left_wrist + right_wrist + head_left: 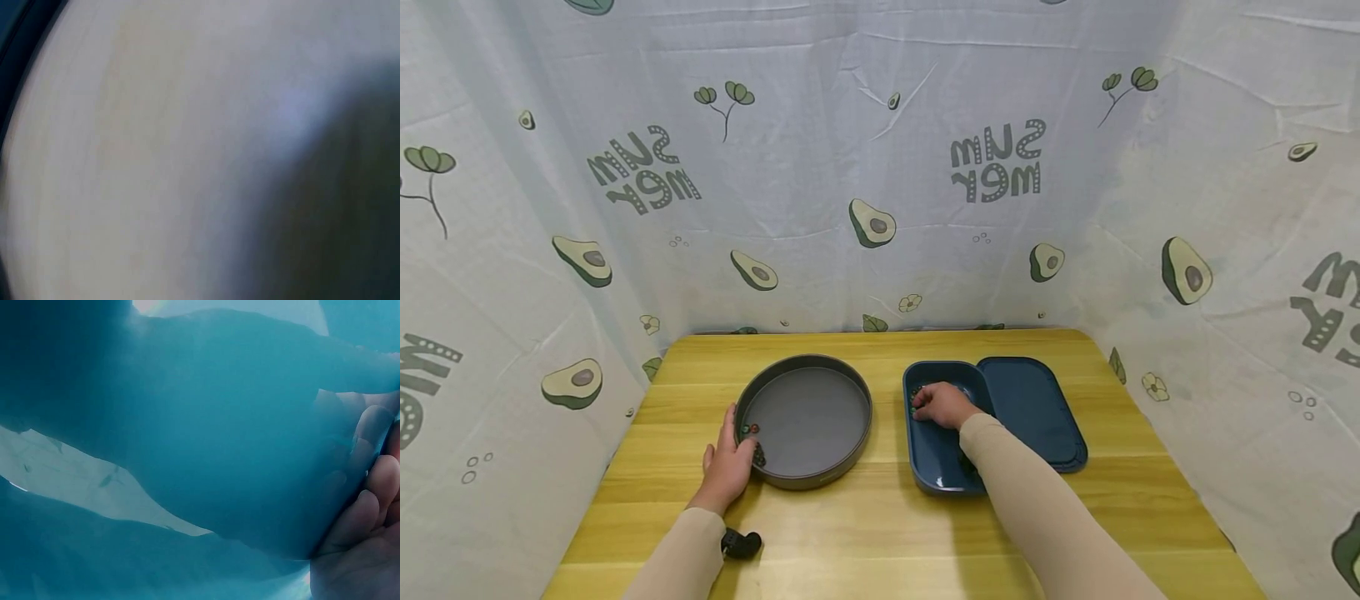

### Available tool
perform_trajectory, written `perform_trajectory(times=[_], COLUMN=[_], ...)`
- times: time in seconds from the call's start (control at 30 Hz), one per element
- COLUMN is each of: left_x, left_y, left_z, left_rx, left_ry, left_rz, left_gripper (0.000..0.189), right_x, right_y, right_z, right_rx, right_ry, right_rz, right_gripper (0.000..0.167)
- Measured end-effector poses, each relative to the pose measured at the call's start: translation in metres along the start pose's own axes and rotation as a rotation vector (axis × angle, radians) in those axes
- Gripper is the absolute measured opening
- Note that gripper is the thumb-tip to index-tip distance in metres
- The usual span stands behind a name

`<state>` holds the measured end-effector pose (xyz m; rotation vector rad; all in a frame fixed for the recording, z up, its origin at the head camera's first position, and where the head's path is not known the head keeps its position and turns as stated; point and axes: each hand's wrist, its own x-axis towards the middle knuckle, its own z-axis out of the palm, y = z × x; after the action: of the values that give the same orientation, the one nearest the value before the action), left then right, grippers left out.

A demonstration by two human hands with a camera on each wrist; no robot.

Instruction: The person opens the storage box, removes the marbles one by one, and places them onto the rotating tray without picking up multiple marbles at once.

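Note:
On the left of the table, my left hand (727,467) is at the near-left wall of a round grey pan (808,408), its thumb over the rim and the fingers along the outside. Small red and green beads (750,429) and a dark cluster of beads (759,455) lie inside the pan by that hand. My right hand (946,404) reaches into a dark blue rectangular box (934,462). Its curled fingertips are at the box's left wall, among small green and red beads (915,400). I cannot tell whether a bead is between them. In the right wrist view, curled fingers (381,481) show beside a glossy blue wall.
A dark blue lid (1037,417) lies flat to the right of the box. Wood-grain table (857,542) extends between and in front of the containers. A white printed curtain (812,167) surrounds the table. A black wrist device (741,544) sits at my left cuff.

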<state>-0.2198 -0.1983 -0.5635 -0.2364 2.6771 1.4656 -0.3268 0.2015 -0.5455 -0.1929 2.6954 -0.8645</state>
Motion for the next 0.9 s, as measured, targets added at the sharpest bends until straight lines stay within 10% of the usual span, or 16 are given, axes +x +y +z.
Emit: perform_trajectory(times=[0.9], left_x=[-0.0019], left_y=[0.0004], left_z=[-0.0011], left_rx=[0.003], left_ry=[-0.014], left_rz=[-0.013], left_gripper=[0.076], right_x=[-0.0013], right_y=[0.0008], right_z=[0.0004], right_rx=[0.002], right_ry=[-0.006], right_rz=[-0.023], right_gripper=[0.015])
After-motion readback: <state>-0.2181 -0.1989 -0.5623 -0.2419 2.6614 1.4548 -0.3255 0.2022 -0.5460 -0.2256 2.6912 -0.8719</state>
